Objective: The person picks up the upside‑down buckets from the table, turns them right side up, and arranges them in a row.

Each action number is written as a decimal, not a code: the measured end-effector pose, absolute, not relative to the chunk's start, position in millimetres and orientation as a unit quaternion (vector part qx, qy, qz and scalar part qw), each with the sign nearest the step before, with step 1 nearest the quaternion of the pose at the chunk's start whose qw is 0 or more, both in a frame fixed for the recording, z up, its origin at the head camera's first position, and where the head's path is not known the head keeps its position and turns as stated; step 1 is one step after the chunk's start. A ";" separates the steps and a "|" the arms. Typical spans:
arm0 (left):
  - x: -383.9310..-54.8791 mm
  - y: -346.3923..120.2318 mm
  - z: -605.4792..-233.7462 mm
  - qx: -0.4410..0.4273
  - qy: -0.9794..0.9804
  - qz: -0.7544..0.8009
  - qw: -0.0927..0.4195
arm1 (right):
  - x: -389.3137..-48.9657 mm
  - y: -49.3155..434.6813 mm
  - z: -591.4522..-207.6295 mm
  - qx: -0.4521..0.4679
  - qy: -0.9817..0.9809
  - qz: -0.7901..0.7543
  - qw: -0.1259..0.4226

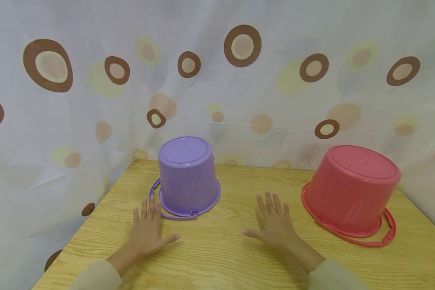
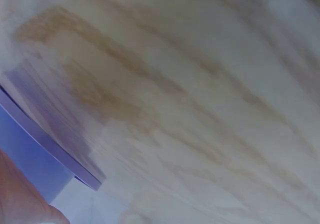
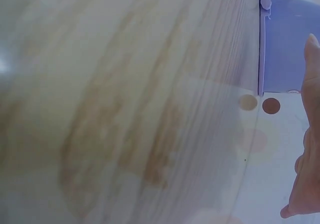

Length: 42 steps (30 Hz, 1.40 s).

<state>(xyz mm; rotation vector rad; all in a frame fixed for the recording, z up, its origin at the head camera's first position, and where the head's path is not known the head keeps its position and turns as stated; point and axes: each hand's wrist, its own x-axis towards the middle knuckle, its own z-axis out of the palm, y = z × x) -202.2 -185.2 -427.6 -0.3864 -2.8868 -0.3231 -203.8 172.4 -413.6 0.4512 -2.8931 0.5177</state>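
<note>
Upside down on the wooden table stands a purple bucket [image 1: 188, 177], its handle [image 1: 179, 218] lying round its rim on the left and front. My left hand [image 1: 145, 235] is just in front of it at the left, fingers straight and spread, fingertips overlapping the handle in the head view; whether they touch it I cannot tell. The right hand [image 1: 276, 226] has its fingers extended and holds nothing, between the purple bucket and a red bucket [image 1: 351, 191]. That red bucket is also upturned, with its handle [image 1: 369, 243] at the front right. Both wrist views catch part of the purple bucket [image 2: 30, 149] [image 3: 290, 44].
The wood-grain table [image 1: 217, 257] reaches back to a white curtain [image 1: 210, 92] printed with brown and yellow circles. The curtain also hangs along the left and right sides. The table's left edge runs beside my left arm.
</note>
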 end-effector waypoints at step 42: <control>-228.8 -202.7 -428.2 -0.167 -0.980 -0.106 0.025 | -250.2 109.4 -425.6 0.245 -0.955 0.168 -0.010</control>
